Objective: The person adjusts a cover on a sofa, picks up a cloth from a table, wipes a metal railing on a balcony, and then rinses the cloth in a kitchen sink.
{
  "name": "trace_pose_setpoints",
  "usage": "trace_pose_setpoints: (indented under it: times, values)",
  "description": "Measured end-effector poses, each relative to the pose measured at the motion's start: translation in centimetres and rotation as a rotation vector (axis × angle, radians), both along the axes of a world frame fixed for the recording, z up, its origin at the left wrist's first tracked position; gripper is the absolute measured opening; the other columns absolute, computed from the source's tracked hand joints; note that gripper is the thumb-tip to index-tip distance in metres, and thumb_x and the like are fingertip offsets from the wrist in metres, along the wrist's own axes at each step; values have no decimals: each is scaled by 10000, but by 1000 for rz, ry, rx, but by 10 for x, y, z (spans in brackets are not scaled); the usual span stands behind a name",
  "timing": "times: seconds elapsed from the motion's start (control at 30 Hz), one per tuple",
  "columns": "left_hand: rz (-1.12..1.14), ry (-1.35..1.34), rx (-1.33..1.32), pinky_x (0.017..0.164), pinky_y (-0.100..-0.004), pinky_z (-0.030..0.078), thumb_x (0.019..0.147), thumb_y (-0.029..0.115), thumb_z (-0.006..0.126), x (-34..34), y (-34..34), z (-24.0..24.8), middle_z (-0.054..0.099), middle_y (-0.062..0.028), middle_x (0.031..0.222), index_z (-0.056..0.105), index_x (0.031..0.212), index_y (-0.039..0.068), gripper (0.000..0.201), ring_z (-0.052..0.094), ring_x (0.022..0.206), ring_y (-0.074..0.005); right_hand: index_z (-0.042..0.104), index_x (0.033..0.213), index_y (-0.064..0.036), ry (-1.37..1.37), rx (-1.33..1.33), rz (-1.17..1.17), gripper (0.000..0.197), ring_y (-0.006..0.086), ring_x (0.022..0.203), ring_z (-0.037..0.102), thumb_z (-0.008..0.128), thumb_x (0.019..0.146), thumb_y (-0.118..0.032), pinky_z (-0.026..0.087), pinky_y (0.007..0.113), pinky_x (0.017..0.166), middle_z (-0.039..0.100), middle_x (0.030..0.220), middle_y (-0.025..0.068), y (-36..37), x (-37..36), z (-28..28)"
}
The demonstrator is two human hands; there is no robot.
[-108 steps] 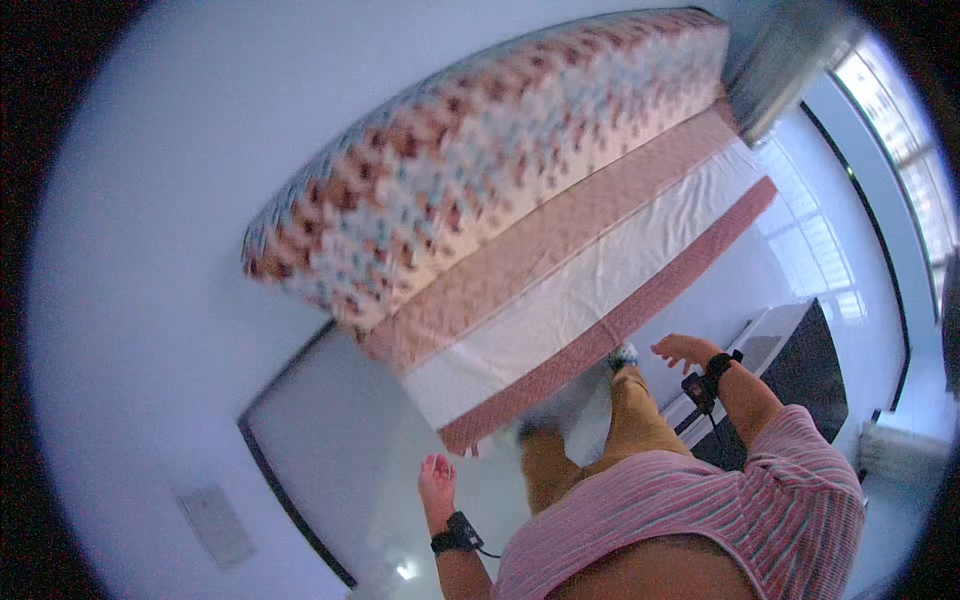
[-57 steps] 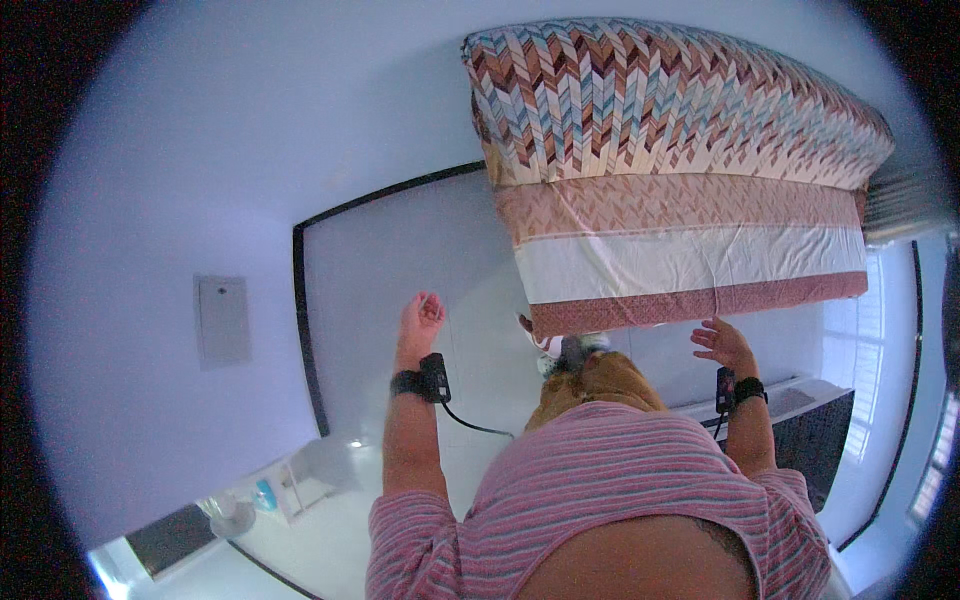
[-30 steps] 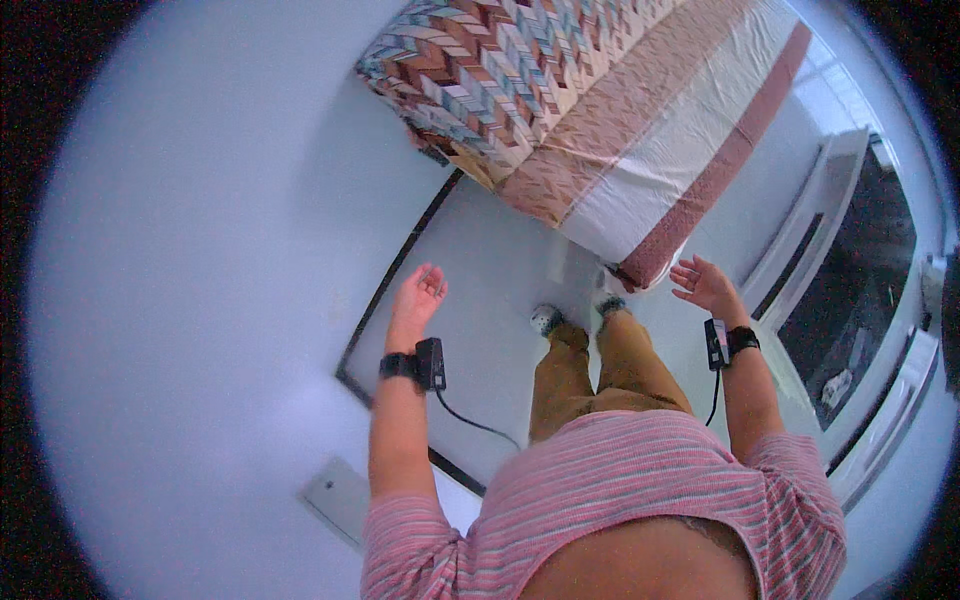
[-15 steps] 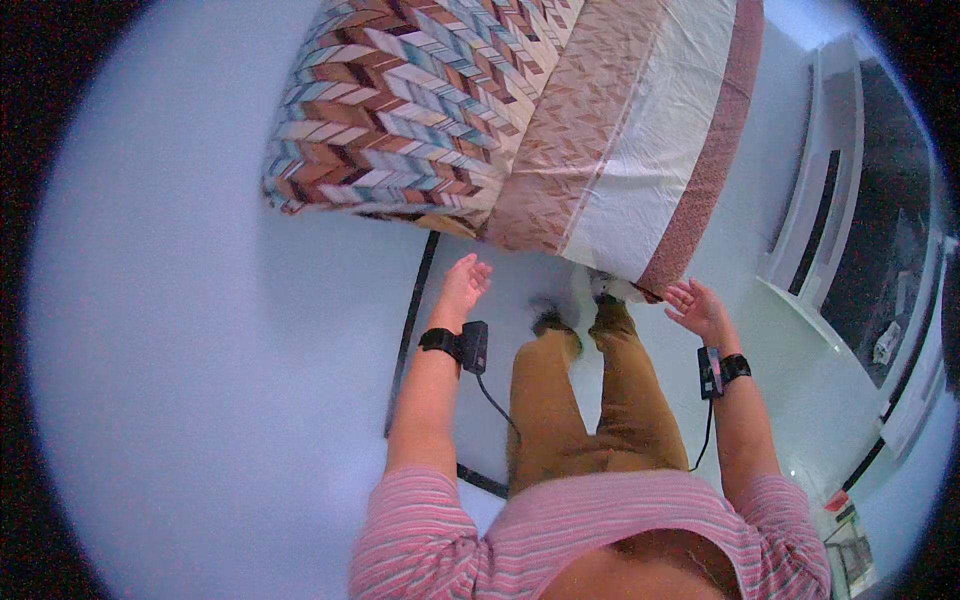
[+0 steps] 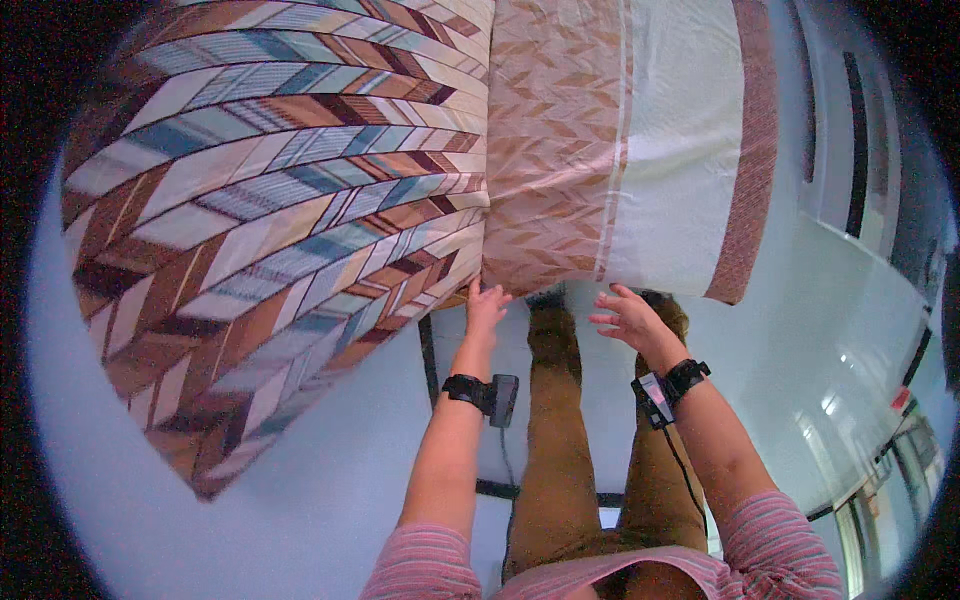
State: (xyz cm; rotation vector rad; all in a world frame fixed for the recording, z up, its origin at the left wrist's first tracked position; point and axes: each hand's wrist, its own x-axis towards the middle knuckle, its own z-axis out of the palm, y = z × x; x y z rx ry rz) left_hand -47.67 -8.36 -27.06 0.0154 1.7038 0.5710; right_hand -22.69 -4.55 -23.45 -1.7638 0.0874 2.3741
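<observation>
Left hand (image 5: 486,308) at six o'clock edge of sofa (image 5: 440,160), fingers parted, contact unclear, right hand (image 5: 632,320) at left's three o'clock, fingers spread, released.

Your left forearm (image 5: 445,455) extends forward from the lower edge with a slight lean to the right, in line with your left hand (image 5: 487,305). The left fingers (image 5: 474,288) are extended and slightly parted. Your right forearm (image 5: 728,445) angles forward and inward, bringing your right hand (image 5: 630,317) level with the left but well apart from it. The right fingers (image 5: 604,320) are spread, relaxed, and directed toward your left side.
</observation>
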Motion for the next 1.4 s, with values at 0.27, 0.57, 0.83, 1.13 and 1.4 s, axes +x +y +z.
trace_pose_setpoints:
  times: [0.27,0.57,0.83,1.13,1.4]
  values:
    - [-521,461,-12,651,-309,401,722,207,572,-22,-3,-53,561,-65,825,455,1042,-35,418,544,704,-202,451,955,-29,-56,35,-487,264,191,739,543,564,761,-169,447,255,532,516,877,71,-19,-48,-63]
    - [-569,584,149,677,-369,404,716,212,492,-30,-9,-45,581,-160,778,553,778,-8,237,539,751,-304,515,763,9,-223,147,-399,159,127,540,516,550,762,-146,410,215,479,556,671,83,-24,-51,-59]
    - [-1091,806,16,661,-383,414,710,249,496,-27,5,-20,586,-136,764,583,807,65,225,545,727,-312,552,648,20,-366,235,-227,144,116,451,481,535,720,-104,371,223,417,537,557,71,-32,-38,-65]
    - [-1018,770,188,586,-416,413,698,197,476,-30,-2,-38,554,-186,696,555,747,27,193,533,679,-351,508,532,12,-572,367,-132,159,127,371,415,526,646,-97,320,241,360,469,465,59,-38,-37,-87]
    - [-1224,583,47,634,-369,426,699,207,526,-60,12,-47,555,-199,775,561,824,-3,247,540,711,-328,496,522,5,-445,230,-142,151,141,384,453,510,645,-82,361,242,369,490,471,71,-32,-41,-71]
